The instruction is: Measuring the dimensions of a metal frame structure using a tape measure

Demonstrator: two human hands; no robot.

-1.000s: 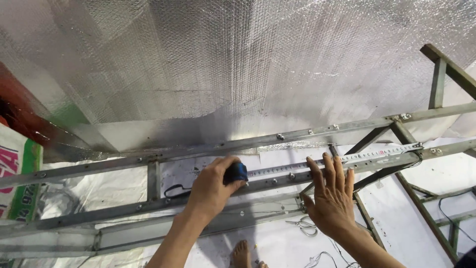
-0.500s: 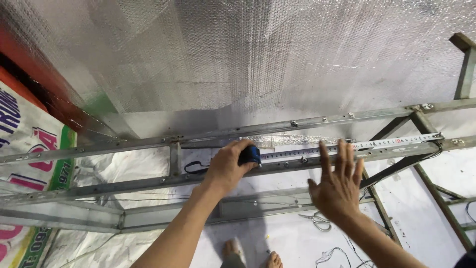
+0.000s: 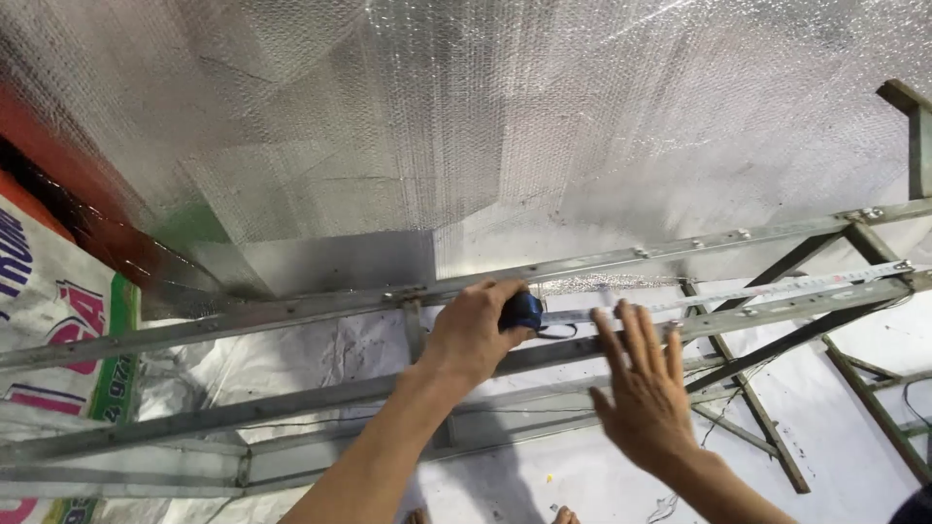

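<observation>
Left hand (image 3: 471, 330): closed around blue tape measure case (image 3: 522, 311), now shifted rightward along the metal truss rail (image 3: 291, 315). Tape blade (image 3: 757, 289): extended right along the rail. Right hand (image 3: 643, 388): open, fingers spread, empty, now lifted off the blade. Above: silver bubble-foil insulation (image 3: 485, 116).

Looks like a construction or metal-fabrication site, likely a roof or shed being built. Silver bubble-foil insulation sheet (image 3: 466, 126) covers most of the view. A riveted steel truss frame (image 3: 291, 315) with diagonal braces (image 3: 777, 267) runs across it. A tape measure (image 3: 738, 291) is stretched along one rail. White tarp (image 3: 320, 354) lies below, printed banner (image 3: 58, 330) at left. Bare feet on the tarp.
</observation>
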